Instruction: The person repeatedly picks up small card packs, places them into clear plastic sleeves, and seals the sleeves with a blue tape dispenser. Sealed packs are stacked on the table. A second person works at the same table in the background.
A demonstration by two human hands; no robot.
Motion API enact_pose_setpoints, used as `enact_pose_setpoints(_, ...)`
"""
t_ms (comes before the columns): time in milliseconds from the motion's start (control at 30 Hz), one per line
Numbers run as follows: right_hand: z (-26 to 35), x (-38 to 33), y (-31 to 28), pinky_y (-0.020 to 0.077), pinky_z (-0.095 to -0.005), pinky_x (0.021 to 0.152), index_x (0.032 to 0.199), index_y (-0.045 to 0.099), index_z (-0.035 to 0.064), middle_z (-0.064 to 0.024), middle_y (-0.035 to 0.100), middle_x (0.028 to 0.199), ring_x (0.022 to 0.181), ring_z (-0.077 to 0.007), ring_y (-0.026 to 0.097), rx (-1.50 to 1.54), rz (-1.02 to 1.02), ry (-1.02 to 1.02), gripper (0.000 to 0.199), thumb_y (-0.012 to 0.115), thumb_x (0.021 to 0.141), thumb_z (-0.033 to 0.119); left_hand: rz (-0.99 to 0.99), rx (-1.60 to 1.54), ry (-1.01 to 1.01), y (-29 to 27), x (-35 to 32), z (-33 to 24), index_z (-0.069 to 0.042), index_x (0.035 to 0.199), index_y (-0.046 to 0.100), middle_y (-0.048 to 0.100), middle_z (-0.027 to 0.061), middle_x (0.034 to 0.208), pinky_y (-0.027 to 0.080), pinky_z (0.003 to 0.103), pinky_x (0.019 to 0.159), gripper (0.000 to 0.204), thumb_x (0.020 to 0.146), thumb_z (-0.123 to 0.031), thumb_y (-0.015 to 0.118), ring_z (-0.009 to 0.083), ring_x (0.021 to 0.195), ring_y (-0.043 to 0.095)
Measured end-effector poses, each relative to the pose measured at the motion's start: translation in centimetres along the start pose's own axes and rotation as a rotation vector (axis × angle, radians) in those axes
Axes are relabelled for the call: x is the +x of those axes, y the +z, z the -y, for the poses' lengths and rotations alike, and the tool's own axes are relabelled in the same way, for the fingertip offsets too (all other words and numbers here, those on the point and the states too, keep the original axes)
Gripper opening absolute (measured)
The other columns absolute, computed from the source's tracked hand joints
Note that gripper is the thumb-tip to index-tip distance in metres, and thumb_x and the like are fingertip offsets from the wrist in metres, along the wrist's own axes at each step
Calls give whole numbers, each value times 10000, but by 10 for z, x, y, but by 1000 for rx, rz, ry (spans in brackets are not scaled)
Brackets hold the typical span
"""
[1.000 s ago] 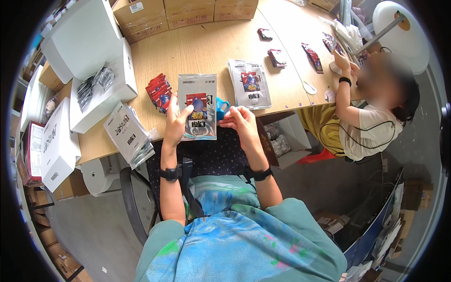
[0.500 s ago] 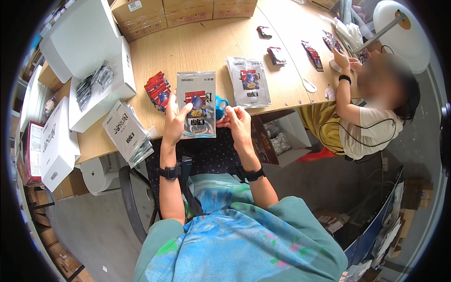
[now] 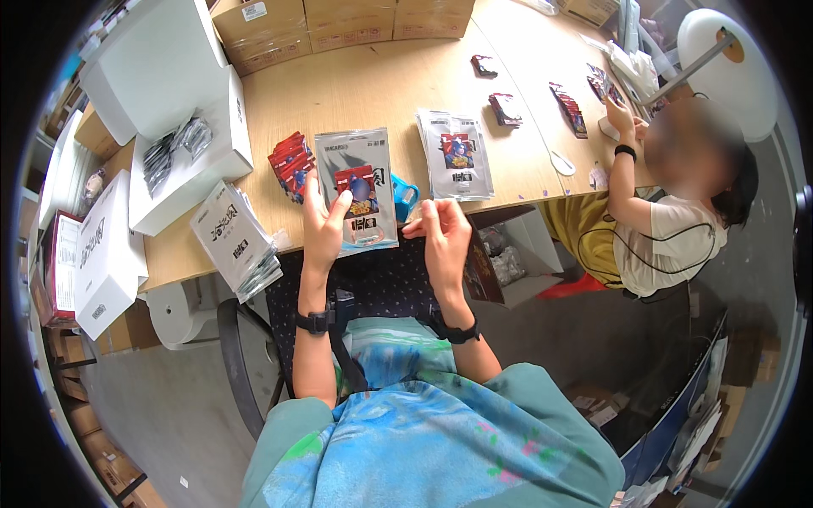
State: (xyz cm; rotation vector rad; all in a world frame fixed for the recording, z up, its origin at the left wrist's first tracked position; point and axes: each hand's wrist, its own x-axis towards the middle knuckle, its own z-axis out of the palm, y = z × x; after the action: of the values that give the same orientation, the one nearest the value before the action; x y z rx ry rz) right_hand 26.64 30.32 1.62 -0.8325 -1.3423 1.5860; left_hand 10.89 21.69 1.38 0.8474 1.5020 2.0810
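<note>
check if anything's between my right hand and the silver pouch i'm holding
Nothing visible stands between the right hand and the silver pouch in the left hand: the right fingertips are close to the pouch's lower right edge. The blue object sits just above that gap, beside the pouch.

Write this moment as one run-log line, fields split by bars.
left hand: holds silver pouch, red packet on its front | right hand: near pouch's right edge, grip unclear | blue object: beside pouch
</note>
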Motion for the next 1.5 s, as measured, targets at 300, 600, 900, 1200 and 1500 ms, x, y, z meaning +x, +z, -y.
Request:
enact_pose_setpoints(300, 62, -38, 25, 524, -265, 593, 1059, 558, 16, -58, 637, 774, 641, -133, 644, 382, 298, 65, 144, 584, 1068, 158, -86, 73, 161, 26, -19, -41, 9, 1467, 351, 538, 125, 1322, 530, 322, 965, 502, 1014, -47, 560, 171, 1134, 604)
enact_pose_setpoints(600, 39, -37, 42, 489, -239, 532, 1078, 569, 24, -31, 610, 745, 607, -112, 611, 374, 295, 141, 139, 597, 1064, 159, -58, 63, 160, 28, -27, -50, -8, 1473, 328, 616, 159, 1232, 550, 290, 838, 506, 1017, -34, 547, 166, 984, 670)
enact_pose_setpoints(900, 34, -35, 46, 463, -221, 486, 1053, 577, 7, -27, 619, 730, 568, -82, 590, 255, 254, 128, 146, 605, 1060, 151, -56, 184, 253, 30, -29, -54, 7, 1471, 318, 677, 185, 1129, 580, 306, 748, 503, 1014, -16, 526, 202, 900, 717)
enact_pose_setpoints(1200, 31, -30, 44, 438, -187, 506, 921, 618, 23, -7, 655, 734, 590, -32, 574, 188, 211, 144, 203, 661, 1036, 185, 27, 326, 340, 31, -35, -59, 28, 1483, 309, 702, 250, 1188, 604, 348, 748, 525, 1004, -5, 520, 276, 903, 761)
enact_pose_setpoints(1500, 24, -22, 42, 450, -204, 440, 850, 590, 3, -49, 653, 662, 499, -67, 580, 195, 198, 183, 280, 698, 1013, 205, 33, 392, 384, 26, -34, -41, 41, 1465, 361, 658, 302, 1282, 611, 390, 858, 520, 995, -15, 577, 357, 1097, 727)
